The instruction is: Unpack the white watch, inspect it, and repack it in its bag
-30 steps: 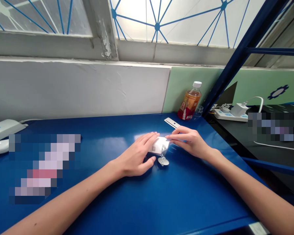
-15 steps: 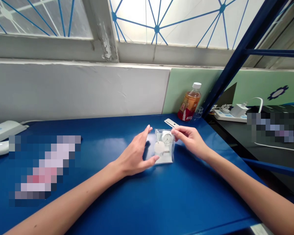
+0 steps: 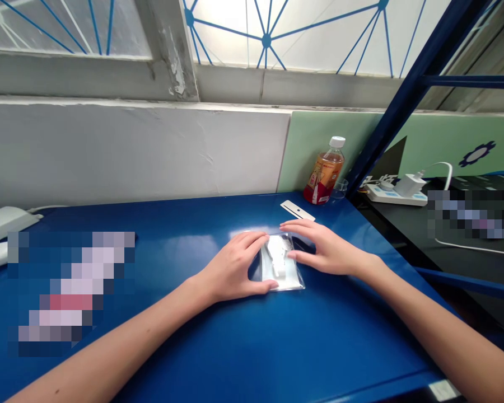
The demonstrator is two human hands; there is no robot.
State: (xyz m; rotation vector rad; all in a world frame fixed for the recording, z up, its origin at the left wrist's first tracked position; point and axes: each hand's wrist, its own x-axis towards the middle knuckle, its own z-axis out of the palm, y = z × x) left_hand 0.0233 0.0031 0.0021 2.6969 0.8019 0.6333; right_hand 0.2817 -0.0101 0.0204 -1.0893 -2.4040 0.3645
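A clear plastic bag (image 3: 279, 268) lies on the blue table (image 3: 252, 347), with a pale white item inside. Glare blurs the item's shape. At the bag's left side is my left hand (image 3: 239, 266), its fingertips on the upper left corner and its thumb on the lower edge. My right hand (image 3: 325, 246) reaches over the upper right side with its fingers apart. The right thumb touches or nearly touches the bag. Behind the right fingers lies a flat white card (image 3: 297, 211) with a dark slot.
A drink bottle (image 3: 324, 170) with a white cap stands against the green panel, beside a small clear cup (image 3: 340, 189). A blurred-out object (image 3: 88, 285) lies at left near white devices (image 3: 8, 224). A blue frame post (image 3: 397, 95) and power strip (image 3: 397, 195) are at right.
The bag has come down flat, and its round dial and disc no longer show. My right hand has loosened its pinch and spread its fingers. My left hand has closed in on the bag.
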